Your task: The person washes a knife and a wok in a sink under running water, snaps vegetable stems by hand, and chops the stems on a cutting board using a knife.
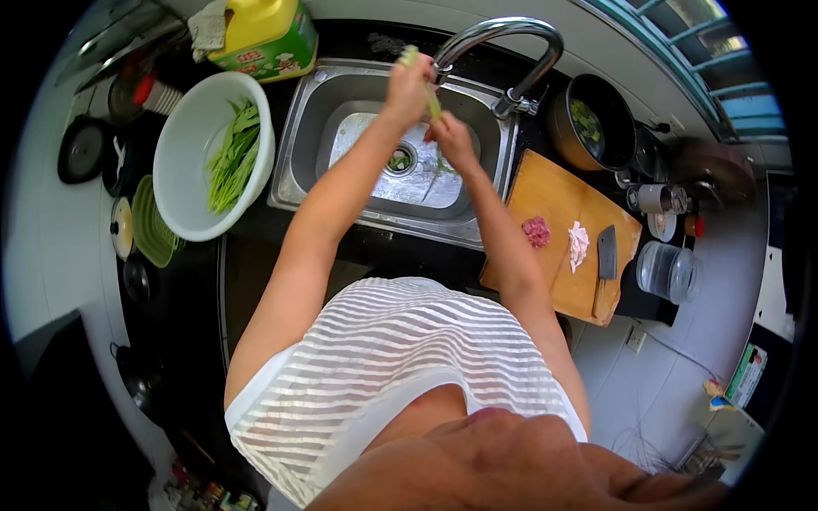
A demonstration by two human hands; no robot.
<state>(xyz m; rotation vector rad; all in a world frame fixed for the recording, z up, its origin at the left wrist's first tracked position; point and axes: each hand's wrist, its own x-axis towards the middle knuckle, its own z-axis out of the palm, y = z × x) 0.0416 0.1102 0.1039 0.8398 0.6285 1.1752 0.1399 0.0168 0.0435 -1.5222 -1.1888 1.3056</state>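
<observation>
Over the sink (294, 157), my left hand (409, 89) is closed around light green vegetable stalks (434, 104), whose pale ends stick out above the fist. Lower down and to the right, my right hand (452, 140) grips the same stalks, with thin green ends hanging beneath it. The curved faucet (503, 28) arches right beside my left hand. Whether water is running cannot be made out. Green scraps lie around the drain (400, 159) below. My fingers are partly blurred.
Left of the sink, a white bowl (177, 162) holds long leafy greens (234, 162). A yellow-green jug (266, 43) stands behind it. On the right, a wooden cutting board (545, 196) carries minced meat (536, 232), pale slices (578, 246) and a cleaver (607, 253). A deep pot (626, 128) stands beyond.
</observation>
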